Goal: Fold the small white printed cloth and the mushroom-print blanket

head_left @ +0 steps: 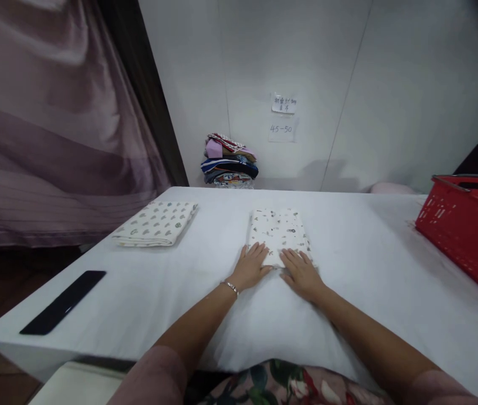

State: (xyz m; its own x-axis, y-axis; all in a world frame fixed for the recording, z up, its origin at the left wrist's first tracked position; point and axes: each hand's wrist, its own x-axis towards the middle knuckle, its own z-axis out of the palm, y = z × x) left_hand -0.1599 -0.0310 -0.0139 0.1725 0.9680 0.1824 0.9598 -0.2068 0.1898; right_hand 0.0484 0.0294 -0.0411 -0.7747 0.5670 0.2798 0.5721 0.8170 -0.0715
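A folded white cloth [278,228] with a small scattered print lies flat on the white-covered table [205,292] in front of me. On its near left corner rests my left hand [253,266], fingers stretched out and a silver bracelet at the wrist. My right hand [302,273] lies flat on the near right part of the same cloth, also with fingers extended. Both palms face down, and the two thumbs point toward each other at the cloth's near edge. Part of that edge is hidden under my hands.
A second folded cloth [158,224] with a grey-green print lies at the left. Nearer on that side is a flat black object [65,302]. At the right stands a red plastic basket [467,230]. Beyond the far edge rises a stack of folded fabrics [230,163] against the wall.
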